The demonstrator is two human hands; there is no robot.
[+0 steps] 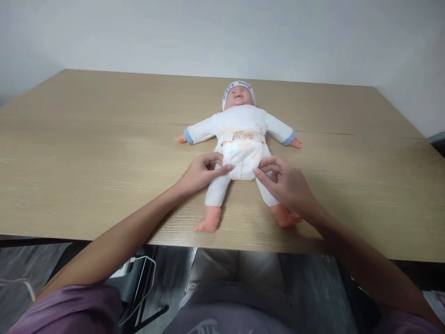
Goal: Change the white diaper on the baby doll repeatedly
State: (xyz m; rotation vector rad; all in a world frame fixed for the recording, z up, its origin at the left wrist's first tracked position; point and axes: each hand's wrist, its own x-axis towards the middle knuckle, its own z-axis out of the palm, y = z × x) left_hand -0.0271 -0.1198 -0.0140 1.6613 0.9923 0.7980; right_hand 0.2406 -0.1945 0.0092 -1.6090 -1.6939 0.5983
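A baby doll (241, 115) in a white outfit with blue cuffs and a lettered white cap lies on its back, arms spread, feet toward me. Around its hips is a white diaper (242, 160), its printed waist strip fastened across the belly. At the diaper's left leg edge, my left hand (206, 172) pinches the rim between thumb and fingers. On the opposite leg edge, my right hand (283, 180) does the same, with its thumb tip against the diaper. My right hand and wrist partly cover the doll's leg on that side.
The doll rests on a wide light-wood table (104, 176) with a seam running across it. A pale wall (208, 37) stands behind. Below the front edge are a white cable (153, 273) and a dark metal frame beside my legs.
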